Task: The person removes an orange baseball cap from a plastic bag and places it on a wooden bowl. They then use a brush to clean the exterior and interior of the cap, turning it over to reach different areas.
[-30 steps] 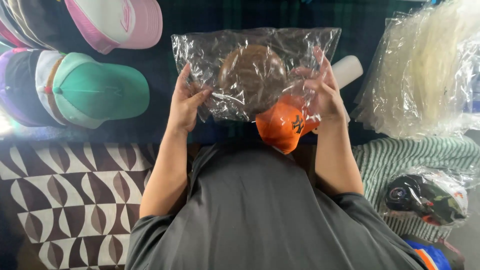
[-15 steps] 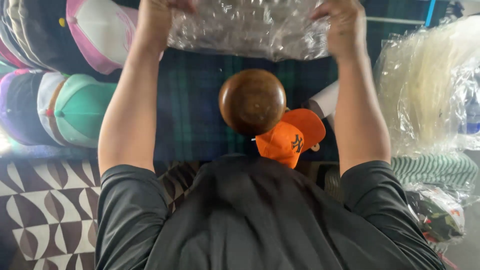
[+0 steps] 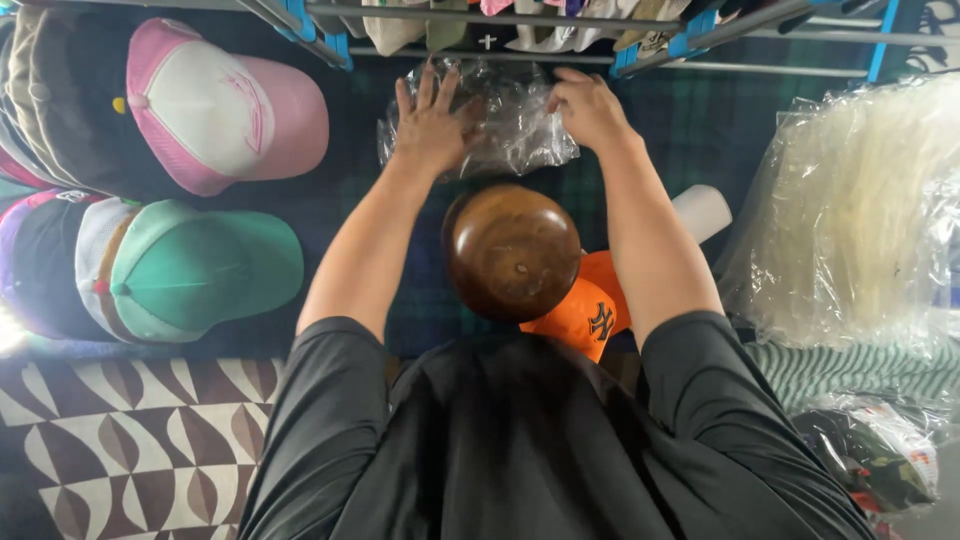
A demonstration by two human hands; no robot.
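Over on the far left, a row of caps lies on the dark plaid cloth (image 3: 350,215): a pink-and-white cap (image 3: 225,105) at the top and a mint-green cap (image 3: 205,268) below it, each fronting a stack of others. Below them a brown-and-cream patterned mat (image 3: 130,440) covers the near corner. Moving inward, the person's left hand (image 3: 432,122) lies flat with fingers spread, palm pressed down on the left part of a crumpled clear plastic bag (image 3: 520,130). The bag sits at the far edge of the cloth, right under a metal rack (image 3: 500,18) with blue joints, so it has almost no room beyond it. The right hand (image 3: 588,108) pinches the bag's upper right portion with curled fingers. Between the two forearms, nearer the person, a round brown wooden form (image 3: 512,252) stands clear of both hands, with an orange cap (image 3: 585,312) tucked against its right side. A white cylinder (image 3: 702,210) pokes out just right of the right forearm. Further right, a big bundle of clear bags (image 3: 860,220) crowds that side, over a green striped fabric (image 3: 860,370) and a bagged cap (image 3: 880,460). Open cloth shows mainly between the caps and the left arm.
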